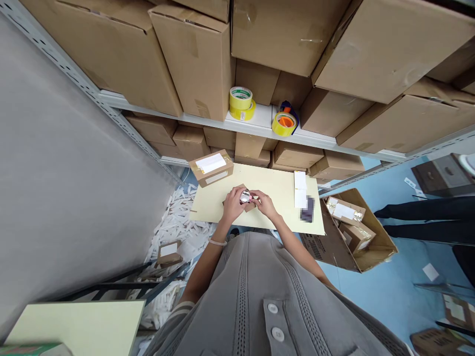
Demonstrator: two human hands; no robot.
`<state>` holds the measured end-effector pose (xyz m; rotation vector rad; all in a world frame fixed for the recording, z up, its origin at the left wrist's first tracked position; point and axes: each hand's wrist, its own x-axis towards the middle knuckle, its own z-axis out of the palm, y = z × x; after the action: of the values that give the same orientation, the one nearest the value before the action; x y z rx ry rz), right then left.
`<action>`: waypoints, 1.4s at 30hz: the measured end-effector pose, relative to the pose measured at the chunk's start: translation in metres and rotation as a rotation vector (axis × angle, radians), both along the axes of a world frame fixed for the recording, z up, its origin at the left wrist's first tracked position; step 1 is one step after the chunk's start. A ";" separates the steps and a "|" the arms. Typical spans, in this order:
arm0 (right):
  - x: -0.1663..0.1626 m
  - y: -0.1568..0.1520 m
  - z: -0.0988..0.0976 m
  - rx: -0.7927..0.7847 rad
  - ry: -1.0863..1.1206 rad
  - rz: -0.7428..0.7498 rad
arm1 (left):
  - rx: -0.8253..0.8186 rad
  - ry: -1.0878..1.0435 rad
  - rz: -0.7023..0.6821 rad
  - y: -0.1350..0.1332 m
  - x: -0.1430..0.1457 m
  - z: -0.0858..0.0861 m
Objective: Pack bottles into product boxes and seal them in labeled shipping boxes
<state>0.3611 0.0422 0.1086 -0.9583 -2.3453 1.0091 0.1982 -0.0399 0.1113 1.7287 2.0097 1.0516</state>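
Over our pale table (274, 179), our left hand (233, 203) grasps a silver object (244, 197) from nine o'clock, our right hand (263, 202) touching its pink end (250, 198) at three, pinching or not we cannot tell.

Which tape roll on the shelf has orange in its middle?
The rightmost roll, sitting apart; the two stacked rolls to its left show no orange.

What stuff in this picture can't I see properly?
All in the head view:
Shiny thing by the left hand and right hand: small, partly covered by fingers.
Dark thing: blurred into squares.
Words on the white label: too small.
Green-and-white thing: cut off by the bottom edge.
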 end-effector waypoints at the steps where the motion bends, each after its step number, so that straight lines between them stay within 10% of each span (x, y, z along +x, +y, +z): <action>1: -0.001 -0.001 0.000 0.025 -0.017 -0.010 | -0.001 0.003 -0.010 0.000 0.000 -0.001; 42: -0.008 -0.016 0.014 0.080 -0.053 -0.088 | -0.033 0.023 -0.106 -0.002 -0.002 -0.012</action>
<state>0.3529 0.0266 0.1226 -1.0589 -2.3455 0.8596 0.1960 -0.0419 0.0993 1.8158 1.9151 0.9633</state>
